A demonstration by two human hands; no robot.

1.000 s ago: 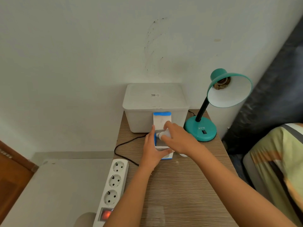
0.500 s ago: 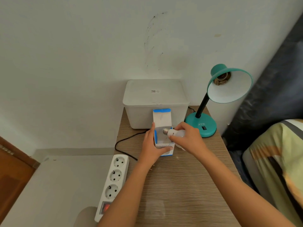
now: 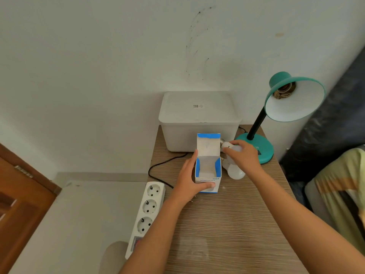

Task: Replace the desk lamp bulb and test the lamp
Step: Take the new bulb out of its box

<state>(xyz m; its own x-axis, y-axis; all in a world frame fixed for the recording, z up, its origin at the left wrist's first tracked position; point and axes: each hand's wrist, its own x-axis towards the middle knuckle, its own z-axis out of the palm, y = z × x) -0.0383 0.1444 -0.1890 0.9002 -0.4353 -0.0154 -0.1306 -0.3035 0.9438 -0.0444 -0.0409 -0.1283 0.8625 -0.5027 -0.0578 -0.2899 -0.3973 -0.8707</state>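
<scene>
A teal desk lamp (image 3: 256,150) stands at the back right of the wooden table (image 3: 227,224); its shade (image 3: 292,103) tilts toward me and the socket (image 3: 284,90) inside holds no bulb. My left hand (image 3: 189,180) grips the open blue-and-white bulb box (image 3: 207,175), whose inside looks empty. My right hand (image 3: 244,155) holds a white bulb (image 3: 229,146) just right of the box flap, screw base pointing left. A second white bulb (image 3: 235,172) lies on the table under that hand.
A white lidded plastic bin (image 3: 199,119) sits against the wall behind the box. A white power strip (image 3: 147,214) lies along the table's left edge, with a black cord (image 3: 158,167) running from it. A striped cushion (image 3: 339,194) is at right, a wooden door (image 3: 19,194) at left.
My right hand has pulled the white bulb out of the box and carried it right, toward the lamp base. My left hand stays on the box.
</scene>
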